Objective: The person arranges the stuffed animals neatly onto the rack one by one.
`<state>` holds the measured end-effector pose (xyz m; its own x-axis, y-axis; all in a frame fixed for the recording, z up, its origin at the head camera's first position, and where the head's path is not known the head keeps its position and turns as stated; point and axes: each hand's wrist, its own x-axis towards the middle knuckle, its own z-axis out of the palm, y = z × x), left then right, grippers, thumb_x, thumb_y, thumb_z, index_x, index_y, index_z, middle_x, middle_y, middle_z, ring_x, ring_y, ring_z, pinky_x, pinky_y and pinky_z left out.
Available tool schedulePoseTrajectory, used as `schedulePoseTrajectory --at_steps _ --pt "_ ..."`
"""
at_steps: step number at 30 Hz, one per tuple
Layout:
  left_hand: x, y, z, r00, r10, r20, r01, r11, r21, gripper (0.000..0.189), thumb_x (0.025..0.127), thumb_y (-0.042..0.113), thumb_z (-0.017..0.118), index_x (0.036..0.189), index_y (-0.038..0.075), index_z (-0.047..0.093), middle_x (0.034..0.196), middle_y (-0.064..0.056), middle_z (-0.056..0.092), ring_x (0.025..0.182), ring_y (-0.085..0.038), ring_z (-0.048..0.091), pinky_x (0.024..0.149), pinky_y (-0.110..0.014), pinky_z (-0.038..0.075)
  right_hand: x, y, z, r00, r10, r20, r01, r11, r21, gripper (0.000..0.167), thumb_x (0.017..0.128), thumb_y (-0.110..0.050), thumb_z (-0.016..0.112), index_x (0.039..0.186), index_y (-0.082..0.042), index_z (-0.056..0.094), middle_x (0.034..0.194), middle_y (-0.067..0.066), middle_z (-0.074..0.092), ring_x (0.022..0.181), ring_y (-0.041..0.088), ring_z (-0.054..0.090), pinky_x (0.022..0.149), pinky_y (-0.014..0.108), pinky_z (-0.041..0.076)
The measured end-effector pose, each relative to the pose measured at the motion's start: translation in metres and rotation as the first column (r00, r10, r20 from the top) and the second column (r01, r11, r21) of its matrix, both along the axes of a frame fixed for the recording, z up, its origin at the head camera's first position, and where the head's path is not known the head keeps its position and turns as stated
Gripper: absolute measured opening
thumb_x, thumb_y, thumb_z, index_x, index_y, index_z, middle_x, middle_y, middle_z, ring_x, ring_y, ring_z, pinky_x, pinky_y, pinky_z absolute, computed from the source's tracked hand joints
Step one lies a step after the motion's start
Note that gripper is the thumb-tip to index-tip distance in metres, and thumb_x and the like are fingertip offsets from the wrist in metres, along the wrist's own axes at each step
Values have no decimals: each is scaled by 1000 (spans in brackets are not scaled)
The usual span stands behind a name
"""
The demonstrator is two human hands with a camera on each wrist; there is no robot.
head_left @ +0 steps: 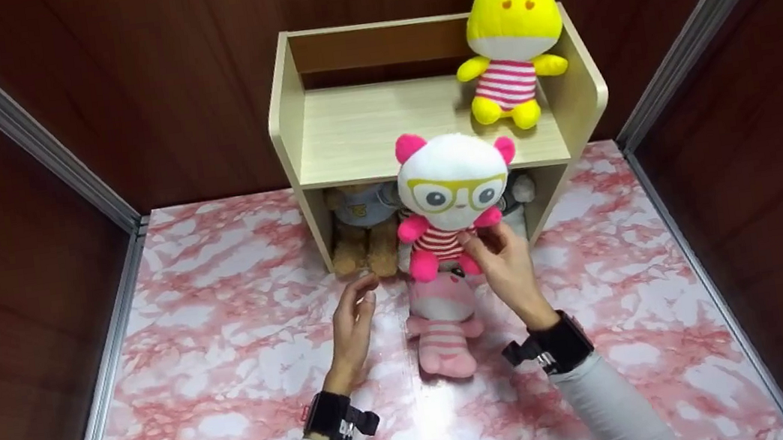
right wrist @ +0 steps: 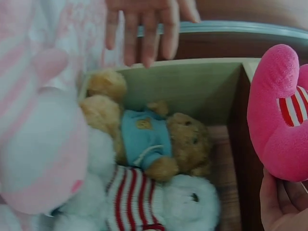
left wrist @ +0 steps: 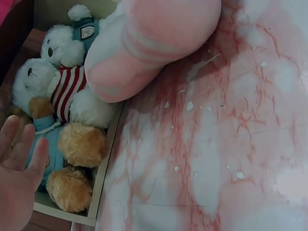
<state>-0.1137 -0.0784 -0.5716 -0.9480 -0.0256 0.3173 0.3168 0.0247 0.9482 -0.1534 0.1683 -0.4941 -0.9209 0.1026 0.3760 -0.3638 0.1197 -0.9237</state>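
A plush panda (head_left: 453, 180) with a white head, pink ears and yellow glasses hangs in front of the shelf. My right hand (head_left: 509, 265) grips it low on its striped body; in the right wrist view, fingers (right wrist: 279, 204) lie under its pink limb. My left hand (head_left: 352, 323) holds nothing, its fingers loosely extended close to the shelf's lower front. Below the panda, a pink striped plush toy (head_left: 444, 330) stands on the floor between my wrists. The panda hides part of the lower compartment.
A pale wooden two-level shelf (head_left: 363, 121) stands against the back wall. On its upper right sits a yellow frog plush (head_left: 513, 22). Below are a brown bear in blue (right wrist: 144, 137), a white bear in red stripes (right wrist: 132, 197) and a white bear in green (left wrist: 62, 45).
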Motion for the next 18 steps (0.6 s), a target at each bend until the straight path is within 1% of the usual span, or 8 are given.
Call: schedulePoseTrajectory --at_steps 3,6,8,9,13,15,16,18 --pt "0 -1 -4 1000 16 -24 -16 1000 25 30 104 -2 50 130 -15 59 130 -34 60 122 -46 58 96 -26 49 -3 2 10 999 -6 -33 7 1000 7 23 93 -2 74 112 11 70 103 22 73 93 16 69 83 24 56" --pt "0 -2 -8 999 33 -17 -33 999 34 28 104 -3 51 128 -16 59 128 -33 61 121 -47 57 95 -25 50 -7 2 20 998 -18 -57 18 1000 10 22 93 -1 74 111 11 70 102 22 73 90 14 70 81 24 57" --pt "-3 -3 -19 999 38 -17 -37 999 32 28 105 -2 51 129 -14 60 128 -31 62 122 -44 58 96 -26 50 -9 1 28 997 -36 -70 37 999 19 20 93 2 72 110 12 70 100 25 72 88 13 69 79 23 57" --pt "-5 -3 -24 999 41 -15 -40 999 29 29 105 -1 51 130 -12 60 128 -29 63 123 -43 58 97 -27 50 -8 0 35 996 -42 -75 44 999 26 20 93 3 72 110 12 70 100 26 72 87 11 69 79 23 57" --pt "-11 -6 -45 999 47 -11 -47 999 18 29 107 5 52 132 -5 62 130 -28 63 124 -35 59 99 -28 50 -3 -7 68 992 -72 -104 80 994 77 16 93 3 71 105 13 70 95 26 72 82 13 68 76 22 55" --pt "-11 -6 -45 998 57 2 -57 998 9 28 106 4 52 131 -6 63 129 -27 64 123 -36 60 98 -28 50 -2 -10 83 989 -74 -132 88 991 101 15 93 2 71 103 13 70 91 25 72 78 14 67 72 21 54" --pt "-12 -6 -45 998 61 8 -62 998 7 28 106 3 52 131 -6 63 129 -27 64 123 -36 60 98 -27 50 -6 -10 85 986 -79 -145 96 989 112 14 92 2 72 102 13 70 89 25 72 76 15 66 70 21 53" --pt "-12 -6 -44 997 70 14 -70 998 2 28 106 0 51 131 -8 62 129 -25 65 123 -37 59 98 -26 49 -16 -9 85 981 -90 -170 113 985 131 14 92 2 73 101 12 70 89 24 73 71 13 64 64 19 51"
